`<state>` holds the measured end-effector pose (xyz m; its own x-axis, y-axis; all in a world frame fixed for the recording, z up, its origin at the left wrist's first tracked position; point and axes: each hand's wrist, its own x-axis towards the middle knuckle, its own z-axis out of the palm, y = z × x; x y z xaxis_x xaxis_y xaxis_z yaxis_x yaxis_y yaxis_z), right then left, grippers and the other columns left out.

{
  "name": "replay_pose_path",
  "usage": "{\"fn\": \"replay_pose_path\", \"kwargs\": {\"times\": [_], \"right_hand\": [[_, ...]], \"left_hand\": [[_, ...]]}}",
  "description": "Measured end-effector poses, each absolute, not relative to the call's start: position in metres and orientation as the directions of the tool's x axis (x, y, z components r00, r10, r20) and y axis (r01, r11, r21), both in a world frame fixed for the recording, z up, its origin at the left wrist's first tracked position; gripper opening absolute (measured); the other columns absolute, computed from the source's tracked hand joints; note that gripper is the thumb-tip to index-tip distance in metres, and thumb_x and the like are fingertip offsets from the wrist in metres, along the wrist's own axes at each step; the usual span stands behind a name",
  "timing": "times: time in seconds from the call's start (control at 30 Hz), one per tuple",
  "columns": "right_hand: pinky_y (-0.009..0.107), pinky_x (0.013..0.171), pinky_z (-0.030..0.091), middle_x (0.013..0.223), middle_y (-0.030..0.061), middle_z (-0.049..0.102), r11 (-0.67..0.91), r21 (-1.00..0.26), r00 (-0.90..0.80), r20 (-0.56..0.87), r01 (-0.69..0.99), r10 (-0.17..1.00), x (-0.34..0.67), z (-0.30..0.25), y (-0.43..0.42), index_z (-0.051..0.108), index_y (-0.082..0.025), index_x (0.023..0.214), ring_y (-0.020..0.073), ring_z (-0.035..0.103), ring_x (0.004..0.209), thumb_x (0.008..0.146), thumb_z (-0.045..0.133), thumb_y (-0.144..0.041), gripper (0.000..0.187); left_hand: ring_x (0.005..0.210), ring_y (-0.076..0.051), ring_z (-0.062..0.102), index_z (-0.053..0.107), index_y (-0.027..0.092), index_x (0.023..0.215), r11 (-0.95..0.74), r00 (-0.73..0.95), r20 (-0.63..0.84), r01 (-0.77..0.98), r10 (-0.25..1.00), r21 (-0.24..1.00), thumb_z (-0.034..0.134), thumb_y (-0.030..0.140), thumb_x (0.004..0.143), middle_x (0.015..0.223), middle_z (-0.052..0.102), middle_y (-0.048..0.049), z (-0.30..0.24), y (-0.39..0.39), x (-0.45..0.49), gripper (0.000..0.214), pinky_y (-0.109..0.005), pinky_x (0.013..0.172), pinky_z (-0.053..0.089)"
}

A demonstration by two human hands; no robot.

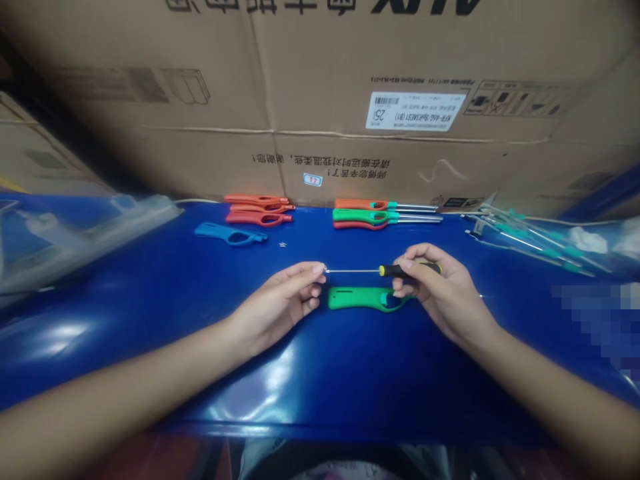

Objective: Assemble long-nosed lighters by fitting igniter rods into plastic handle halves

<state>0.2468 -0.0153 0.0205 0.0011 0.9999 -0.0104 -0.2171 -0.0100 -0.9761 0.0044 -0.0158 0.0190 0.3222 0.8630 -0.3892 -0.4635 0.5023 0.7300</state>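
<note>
My right hand is closed round the black-and-yellow handle of a thin screwdriver, held level above the blue table. My left hand pinches the tip of the screwdriver's metal shaft between thumb and forefinger. Just below the shaft a green plastic lighter shell lies flat on the table, and my right hand's lower fingers touch its ring end.
Orange lighter shells and a blue one lie at the back left. Assembled lighters lie at the back centre, metal tubes with green ends at the right. Clear plastic bags sit left. A large cardboard box walls the back.
</note>
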Motion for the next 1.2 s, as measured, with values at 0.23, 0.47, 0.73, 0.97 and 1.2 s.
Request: {"fn": "replay_pose_path", "kwargs": {"times": [0.23,0.47,0.73,0.97,1.2], "right_hand": [[0.021,0.054,0.059,0.070,-0.0028,0.063,-0.004,-0.976,0.008,-0.006,-0.219,1.000,0.2474,0.0219,-0.0160,0.062,-0.020,0.083,0.0110,0.065,0.059,0.073,0.086,-0.032,0.029],[0.020,0.054,0.059,0.069,-0.0030,0.063,-0.002,-0.978,0.023,-0.007,-0.211,1.000,0.2469,0.0223,-0.0154,0.061,-0.019,0.082,0.0108,0.066,0.058,0.071,0.087,-0.033,0.031],[0.020,0.055,0.060,0.068,-0.0030,0.065,0.007,-0.977,0.019,0.003,-0.215,1.000,0.2484,0.0207,-0.0156,0.062,-0.019,0.083,0.0105,0.066,0.059,0.073,0.086,-0.033,0.030],[0.020,0.056,0.060,0.065,-0.0021,0.067,0.013,-0.980,0.006,0.012,-0.199,1.000,0.2509,0.0202,-0.0144,0.062,-0.020,0.086,0.0106,0.067,0.059,0.076,0.084,-0.033,0.027],[0.020,0.056,0.061,0.066,-0.0025,0.067,0.027,-0.986,0.012,0.026,-0.167,1.000,0.2501,0.0172,-0.0142,0.061,-0.020,0.085,0.0109,0.067,0.058,0.075,0.085,-0.034,0.030]], "left_hand": [[0.062,-0.004,0.054,0.071,0.015,0.085,0.476,0.337,-0.349,-0.460,0.875,0.749,0.087,0.023,0.074,0.077,0.062,0.0020,0.0162,-0.0148,0.0033,0.021,-0.014,0.059,0.048],[0.061,-0.004,0.055,0.071,0.015,0.085,0.480,0.318,-0.367,-0.459,0.874,0.747,0.088,0.023,0.072,0.077,0.062,0.0022,0.0132,-0.0131,0.0045,0.023,-0.015,0.058,0.047],[0.062,-0.005,0.054,0.071,0.013,0.086,0.443,0.293,-0.342,-0.438,0.893,0.782,0.088,0.023,0.073,0.077,0.062,0.0010,0.0126,-0.0130,0.0031,0.023,-0.015,0.059,0.047],[0.062,-0.005,0.055,0.071,0.013,0.086,0.440,0.292,-0.339,-0.438,0.894,0.784,0.088,0.024,0.073,0.078,0.063,0.0003,0.0116,-0.0122,0.0045,0.023,-0.015,0.059,0.048],[0.061,-0.005,0.054,0.071,0.014,0.086,0.443,0.298,-0.338,-0.441,0.893,0.781,0.089,0.025,0.072,0.077,0.061,0.0015,0.0128,-0.0134,0.0042,0.026,-0.015,0.058,0.048]]}}
